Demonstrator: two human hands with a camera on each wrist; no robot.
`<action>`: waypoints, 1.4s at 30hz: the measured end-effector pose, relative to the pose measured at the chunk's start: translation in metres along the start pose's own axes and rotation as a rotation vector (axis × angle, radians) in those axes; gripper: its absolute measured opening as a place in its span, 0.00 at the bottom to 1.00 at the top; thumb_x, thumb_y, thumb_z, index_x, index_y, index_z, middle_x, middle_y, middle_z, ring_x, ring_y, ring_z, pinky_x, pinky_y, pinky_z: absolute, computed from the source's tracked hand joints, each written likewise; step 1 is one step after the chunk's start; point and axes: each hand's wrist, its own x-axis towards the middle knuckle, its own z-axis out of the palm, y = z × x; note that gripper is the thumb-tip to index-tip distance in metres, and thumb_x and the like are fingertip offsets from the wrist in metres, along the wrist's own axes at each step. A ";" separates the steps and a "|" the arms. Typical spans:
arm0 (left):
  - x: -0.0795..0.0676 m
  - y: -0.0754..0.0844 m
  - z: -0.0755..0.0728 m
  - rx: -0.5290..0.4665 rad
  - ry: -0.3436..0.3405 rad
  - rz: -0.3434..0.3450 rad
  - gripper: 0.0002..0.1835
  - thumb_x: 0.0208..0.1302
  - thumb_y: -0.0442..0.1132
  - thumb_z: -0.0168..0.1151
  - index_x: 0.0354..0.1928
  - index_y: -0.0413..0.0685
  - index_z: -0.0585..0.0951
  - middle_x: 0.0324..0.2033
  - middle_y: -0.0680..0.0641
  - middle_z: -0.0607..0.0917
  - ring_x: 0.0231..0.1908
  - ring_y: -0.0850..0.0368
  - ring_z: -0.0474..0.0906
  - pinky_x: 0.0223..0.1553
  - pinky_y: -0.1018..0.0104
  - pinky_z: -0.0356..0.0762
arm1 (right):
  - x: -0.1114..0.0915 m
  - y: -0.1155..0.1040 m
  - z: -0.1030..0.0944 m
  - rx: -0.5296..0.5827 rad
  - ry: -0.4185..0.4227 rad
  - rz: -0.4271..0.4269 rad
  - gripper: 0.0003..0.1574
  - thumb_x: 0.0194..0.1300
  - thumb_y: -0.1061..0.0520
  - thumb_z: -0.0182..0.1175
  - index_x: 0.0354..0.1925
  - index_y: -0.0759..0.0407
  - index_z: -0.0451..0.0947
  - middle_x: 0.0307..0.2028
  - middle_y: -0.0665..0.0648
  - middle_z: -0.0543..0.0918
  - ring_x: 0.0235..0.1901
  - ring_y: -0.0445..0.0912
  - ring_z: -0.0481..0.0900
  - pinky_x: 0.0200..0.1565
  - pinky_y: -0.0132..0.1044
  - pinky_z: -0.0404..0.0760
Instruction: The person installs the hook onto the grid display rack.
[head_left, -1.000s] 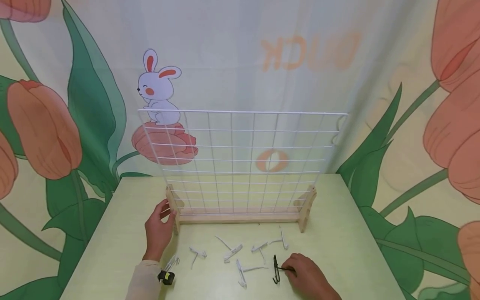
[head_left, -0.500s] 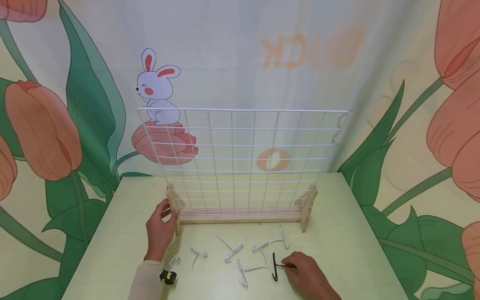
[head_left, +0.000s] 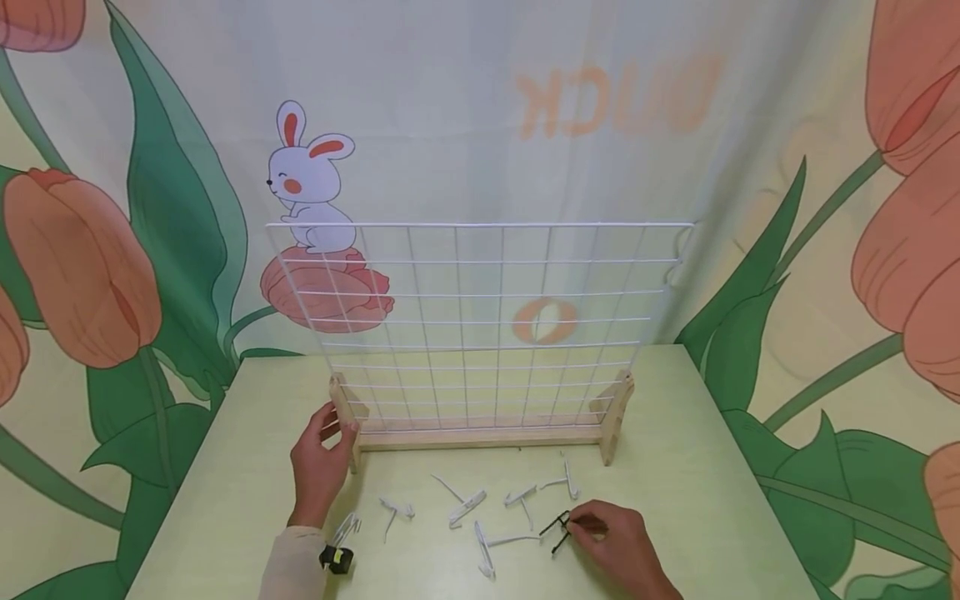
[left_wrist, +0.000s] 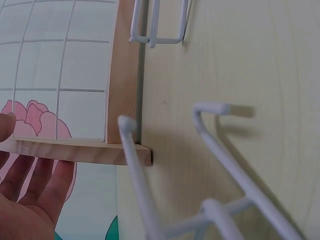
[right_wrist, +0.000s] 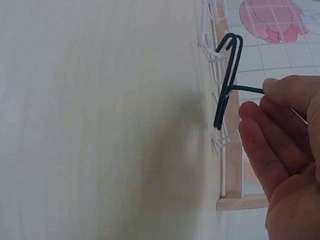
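My right hand (head_left: 621, 543) pinches the stem of a black wire display hook (right_wrist: 231, 75) between thumb and fingers, over the table at the front right. The hook's double-pronged end sticks out to the left of the fingertips. At the other side, my left hand (head_left: 318, 467) grips the left upright of a wooden stand (head_left: 480, 438), its thumb on one face and fingers (left_wrist: 61, 181) on the other. A white wire grid panel (head_left: 480, 224) stands upright in that wooden base.
Several white wire hooks lie in front of the stand, among them one hook (head_left: 483, 550) nearest the front and another hook (head_left: 467, 507) behind it. A white hook (left_wrist: 225, 165) also lies close by my left wrist. A printed curtain (head_left: 450, 108) hangs behind the table (head_left: 225, 467).
My right hand has turned the black hook: its prongs pointed along the table's depth before and now slant, spread toward the left. My left hand keeps its hold on the stand.
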 end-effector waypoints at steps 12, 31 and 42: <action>0.002 -0.001 -0.001 0.048 0.050 0.071 0.25 0.74 0.40 0.67 0.71 0.52 0.78 0.61 0.40 0.86 0.56 0.38 0.88 0.52 0.39 0.87 | 0.008 -0.013 -0.003 0.125 0.161 -0.119 0.16 0.58 0.70 0.77 0.39 0.53 0.87 0.35 0.54 0.92 0.32 0.40 0.92 0.34 0.26 0.87; 0.003 -0.001 0.003 0.105 0.082 0.162 0.28 0.72 0.35 0.69 0.72 0.45 0.78 0.57 0.38 0.87 0.49 0.36 0.90 0.49 0.39 0.87 | 0.053 -0.065 -0.029 0.195 0.436 -0.321 0.18 0.54 0.78 0.74 0.39 0.62 0.88 0.33 0.63 0.91 0.35 0.32 0.90 0.38 0.24 0.87; 0.001 -0.001 0.003 0.112 0.082 0.163 0.27 0.72 0.33 0.68 0.71 0.44 0.78 0.57 0.37 0.87 0.49 0.35 0.90 0.50 0.38 0.87 | 0.072 -0.083 -0.044 0.137 0.481 -0.385 0.20 0.52 0.79 0.75 0.41 0.62 0.88 0.36 0.61 0.92 0.35 0.39 0.91 0.40 0.23 0.87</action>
